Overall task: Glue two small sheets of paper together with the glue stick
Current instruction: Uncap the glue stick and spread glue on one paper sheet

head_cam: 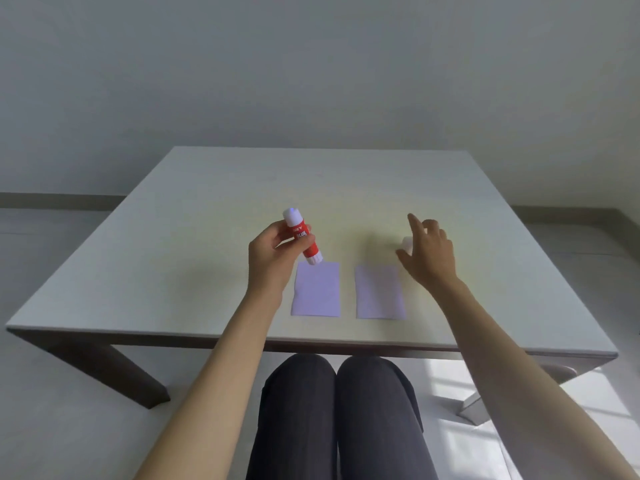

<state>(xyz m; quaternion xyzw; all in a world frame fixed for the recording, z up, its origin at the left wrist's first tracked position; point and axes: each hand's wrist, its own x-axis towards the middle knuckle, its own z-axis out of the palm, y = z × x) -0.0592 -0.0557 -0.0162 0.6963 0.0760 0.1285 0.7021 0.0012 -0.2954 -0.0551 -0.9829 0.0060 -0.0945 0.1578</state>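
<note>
Two small pale lilac paper sheets lie side by side near the table's front edge, the left sheet [316, 289] and the right sheet [380, 292]. My left hand [273, 258] grips a red glue stick [302, 237] tilted above the left sheet's far corner. Its upper end is white with a purple tip showing and no cap on it. My right hand [429, 254] hovers just beyond the right sheet with its fingers spread. A small white cap [407, 242] sits on the table beside its thumb, partly hidden by the hand.
The white table [207, 237] has a dark frame and legs, and its front edge runs just above my knees [332, 393]. A plain wall stands behind the table.
</note>
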